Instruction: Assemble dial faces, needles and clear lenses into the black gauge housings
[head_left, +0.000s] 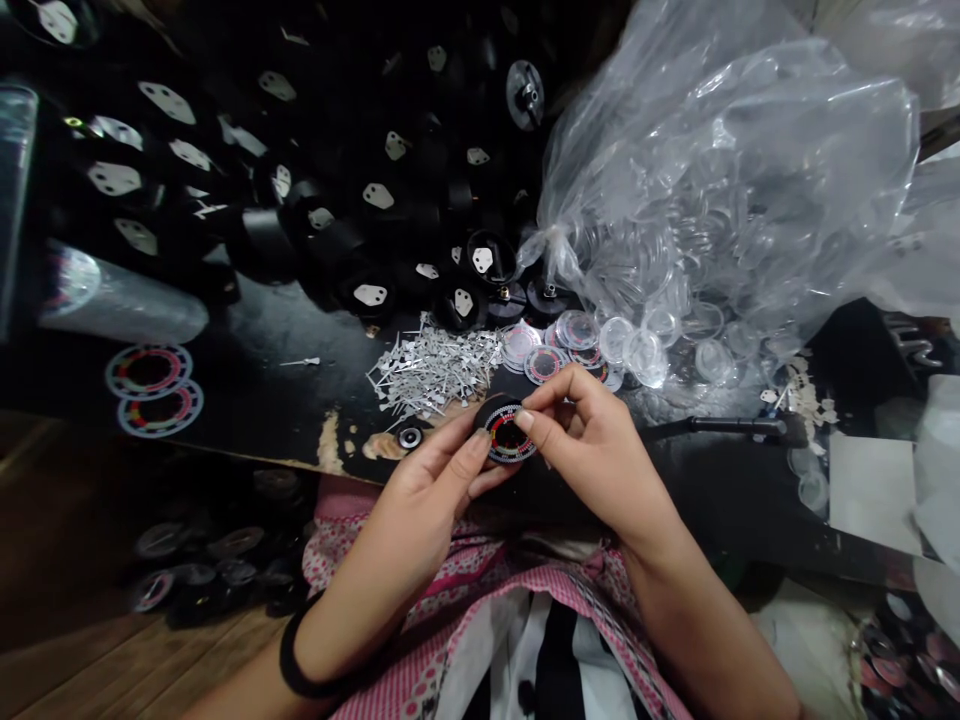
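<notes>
A round black pressure-type gauge point(511, 432) with a printed dial of red, yellow and green marks sits between my hands, near the table's front edge. My left hand point(442, 465) wraps its left side, thumb on the dial's edge and fingers beneath. At the upper right rim, my right hand point(577, 425) pinches with thumb and forefinger; whether a small part lies between them is hidden. Just beyond the gauge spreads a pile of silver pointer needles point(435, 368). Loose printed dial discs point(545, 364) lie behind my right hand. A small black ring-shaped part point(410, 437) rests left of my left hand.
Many black gauge housings point(370, 295) with white plates fill the back left. A plastic bag point(697, 200) of clear lenses point(645, 357) bulges at the back right. Two dials point(150, 371) and a wrapped roll point(124, 295) lie left. A black-handled tool point(731, 426) lies right.
</notes>
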